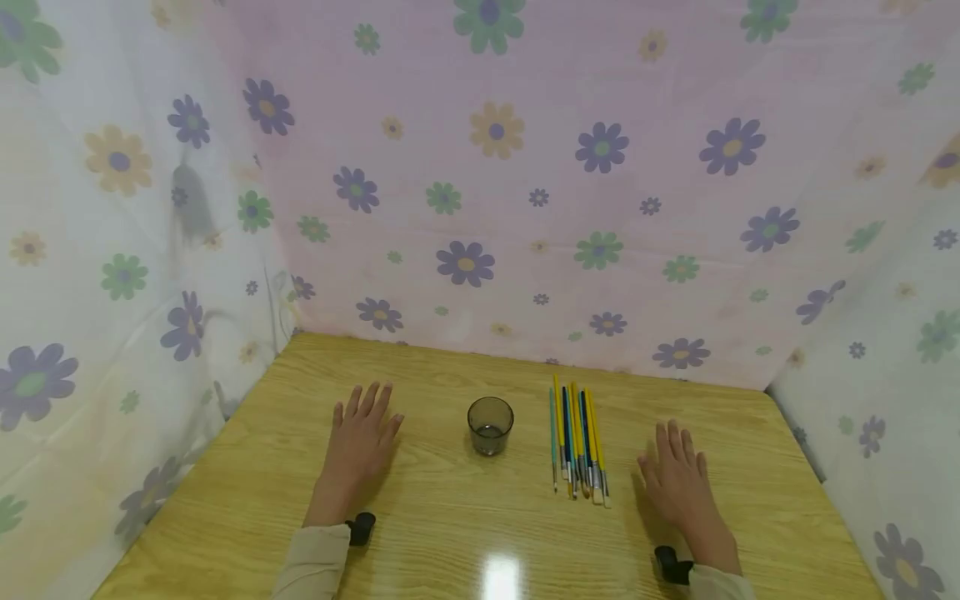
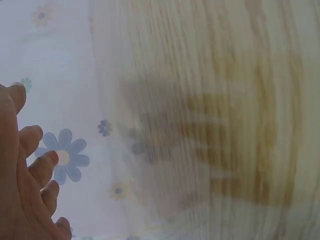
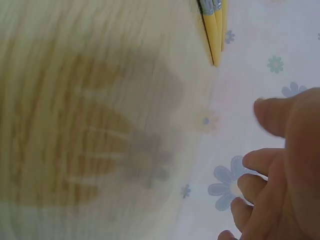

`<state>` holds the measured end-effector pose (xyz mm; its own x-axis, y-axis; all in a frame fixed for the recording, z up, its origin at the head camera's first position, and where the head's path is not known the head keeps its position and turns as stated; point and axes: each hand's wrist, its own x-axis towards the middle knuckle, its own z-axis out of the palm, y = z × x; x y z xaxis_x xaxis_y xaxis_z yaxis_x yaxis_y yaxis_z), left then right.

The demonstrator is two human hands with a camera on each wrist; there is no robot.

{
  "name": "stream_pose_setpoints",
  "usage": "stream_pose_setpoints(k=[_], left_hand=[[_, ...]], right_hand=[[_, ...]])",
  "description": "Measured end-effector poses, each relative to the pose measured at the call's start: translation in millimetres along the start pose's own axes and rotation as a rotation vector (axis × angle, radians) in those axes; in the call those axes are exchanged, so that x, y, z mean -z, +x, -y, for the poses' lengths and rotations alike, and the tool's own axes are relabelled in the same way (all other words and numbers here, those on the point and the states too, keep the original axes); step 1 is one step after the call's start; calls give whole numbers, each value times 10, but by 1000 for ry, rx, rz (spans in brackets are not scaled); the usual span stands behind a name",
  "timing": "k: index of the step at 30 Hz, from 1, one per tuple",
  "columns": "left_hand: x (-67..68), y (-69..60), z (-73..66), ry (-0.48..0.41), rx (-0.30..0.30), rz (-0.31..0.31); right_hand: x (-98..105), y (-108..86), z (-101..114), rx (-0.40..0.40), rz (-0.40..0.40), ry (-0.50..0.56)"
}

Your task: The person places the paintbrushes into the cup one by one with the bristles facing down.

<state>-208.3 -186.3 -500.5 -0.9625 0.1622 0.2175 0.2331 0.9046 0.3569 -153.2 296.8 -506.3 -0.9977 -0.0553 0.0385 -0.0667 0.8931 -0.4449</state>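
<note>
On the left half of the wooden table, my left hand [image 1: 358, 442] is palm down with its fingers spread, holding nothing. My right hand [image 1: 678, 483] is likewise palm down on the right side, fingers extended. Between them stands a small dark-tinted glass cup [image 1: 491, 427], upright. Right of the cup lies a row of several paintbrushes [image 1: 577, 437] with yellow, teal and dark blue handles, bristles pointing toward me. The right hand is nearest to the brushes, apart from them. In the right wrist view, a few yellow brush handles [image 3: 212, 35] show at the top.
The wood-grain table [image 1: 435, 517] is bounded at the back and sides by a flower-patterned cloth [image 1: 540, 225]. Black wrist straps [image 1: 362, 529] are on both wrists. A bright light reflection lies on the table near its front.
</note>
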Motion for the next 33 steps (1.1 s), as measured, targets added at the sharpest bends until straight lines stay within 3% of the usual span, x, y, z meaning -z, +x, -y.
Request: stream_pose_setpoints(k=[5, 11, 14, 22, 26, 33], left_hand=[[-98, -2, -56, -160, -80, 28], [-246, -2, -271, -522, -148, 15], [-348, 23, -392, -701, -137, 2], [-549, 144, -641, -1014, -134, -1], [-584, 196, -683, -1101, -124, 23], [-611, 247, -692, -1093, -136, 105]], right_hand=[[-49, -19, -1, 42, -9, 57], [-103, -31, 77, 89, -14, 278], [-109, -31, 165, 58, 1, 398], [-133, 144, 295, -135, 59, 780], [-132, 267, 314, -231, 114, 891], [-161, 428, 342, -312, 122, 878]])
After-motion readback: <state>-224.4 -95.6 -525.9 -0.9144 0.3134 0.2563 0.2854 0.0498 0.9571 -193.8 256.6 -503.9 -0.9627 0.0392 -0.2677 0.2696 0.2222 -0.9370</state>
